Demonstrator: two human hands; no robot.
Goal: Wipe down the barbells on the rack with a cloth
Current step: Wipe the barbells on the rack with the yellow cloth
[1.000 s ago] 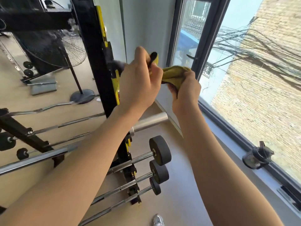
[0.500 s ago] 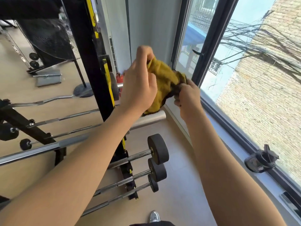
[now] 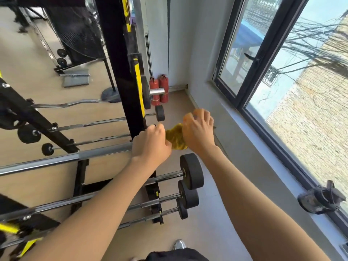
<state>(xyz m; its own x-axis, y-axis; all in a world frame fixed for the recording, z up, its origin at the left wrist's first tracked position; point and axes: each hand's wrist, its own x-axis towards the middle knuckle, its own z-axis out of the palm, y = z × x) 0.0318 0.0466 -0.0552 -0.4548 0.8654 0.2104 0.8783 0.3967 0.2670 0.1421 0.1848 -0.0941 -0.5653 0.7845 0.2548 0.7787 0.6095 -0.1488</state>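
Observation:
A yellow cloth (image 3: 176,137) is bunched between my two hands, just right of the black and yellow rack upright (image 3: 122,72). My left hand (image 3: 150,146) is curled over the sleeve end of a thick chrome barbell (image 3: 66,160) that runs off to the left; the sleeve tip is hidden under the cloth. My right hand (image 3: 197,130) grips the cloth from the right. Lower on the rack lie three fixed barbells with black end weights (image 3: 192,171).
Thinner bars and a curl bar (image 3: 66,104) rest on the rack further back. Two red fire extinguishers (image 3: 160,89) stand in the corner. A window (image 3: 282,81) and grey sill (image 3: 263,157) run along the right. A dark clip-like object (image 3: 318,199) lies on the sill.
Both hands came down from head height, in front of the upright, with the cloth to the end of the thick chrome barbell. The view tilted downward.

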